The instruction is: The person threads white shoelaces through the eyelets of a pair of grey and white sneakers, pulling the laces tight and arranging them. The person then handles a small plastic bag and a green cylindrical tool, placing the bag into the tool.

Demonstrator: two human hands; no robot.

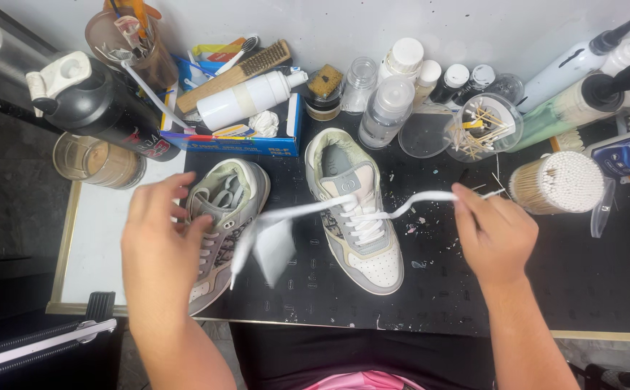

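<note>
Above the dark surface, two bare hands pull a long white shoelace out between them so it hangs off the mat and does not tangle. The right hand has its fingers pinched tight on one end of the lace, up near a tub of cotton swabs. The left hand looks blurry; its fingers seem to curl around the other end, where a small white cloth or paper hangs down too, but how tight the grip is I cannot tell. The lace runs right over a grey and cream sneaker that stands flat on its sole, toe toward the person, so its holes are easy to reach. A second sneaker sits just beside the left hand, partly under it, with its top open. Bottles, a wooden brush and a blue box stand at the back by the wall, near but out of the way of the hands.
</note>
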